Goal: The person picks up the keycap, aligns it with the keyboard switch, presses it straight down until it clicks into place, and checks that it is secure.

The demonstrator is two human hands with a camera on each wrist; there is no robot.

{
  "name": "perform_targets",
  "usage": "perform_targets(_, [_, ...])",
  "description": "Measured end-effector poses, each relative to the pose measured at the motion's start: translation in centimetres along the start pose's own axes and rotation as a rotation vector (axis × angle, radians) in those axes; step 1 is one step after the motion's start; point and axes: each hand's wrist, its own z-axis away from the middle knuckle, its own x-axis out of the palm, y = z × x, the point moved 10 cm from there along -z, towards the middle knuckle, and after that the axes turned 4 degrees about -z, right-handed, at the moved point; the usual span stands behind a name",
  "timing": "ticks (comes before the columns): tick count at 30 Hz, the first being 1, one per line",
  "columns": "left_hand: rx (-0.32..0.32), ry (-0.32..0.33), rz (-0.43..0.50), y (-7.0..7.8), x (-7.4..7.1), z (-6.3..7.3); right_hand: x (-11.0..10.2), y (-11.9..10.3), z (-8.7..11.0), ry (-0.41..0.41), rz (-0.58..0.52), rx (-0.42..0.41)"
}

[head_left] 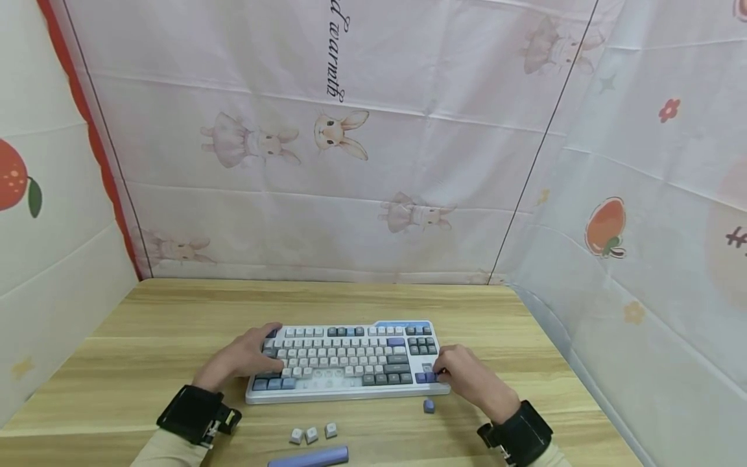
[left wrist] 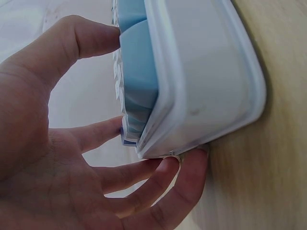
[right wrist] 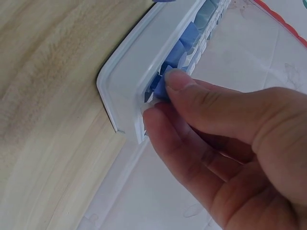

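Note:
A white keyboard (head_left: 350, 393) with white, grey and blue keys lies on the table, its bottom row bare where the space bar sits. My left hand (head_left: 248, 355) grips its left end. In the left wrist view, the thumb (left wrist: 96, 40) rests on the light-blue keys (left wrist: 139, 67) and the other fingers touch the case edge. At the right end, my right hand (head_left: 467, 376) pinches a blue keycap (right wrist: 162, 91) between thumb and fingertips, right at the arrow keys. Whether that keycap is seated cannot be seen.
One loose purple-blue keycap (head_left: 428, 406) lies in front of the keyboard's right end. Three pale keycaps (head_left: 312, 434) and a long purple space bar keycap (head_left: 309, 457) lie nearer the front of the wooden table (head_left: 192, 311). Printed cloth (head_left: 350, 240) hangs behind and at both sides.

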Motion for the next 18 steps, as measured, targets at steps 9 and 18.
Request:
perform_targets(9, [0.016,0.006,-0.003,0.16,-0.12,0.01,0.03,0.14,-0.05,0.000,0.001,0.019])
perform_targets(18, [0.020,0.006,-0.008,0.12,-0.10,-0.07,-0.11,-0.03,-0.06,0.000,0.000,0.028])
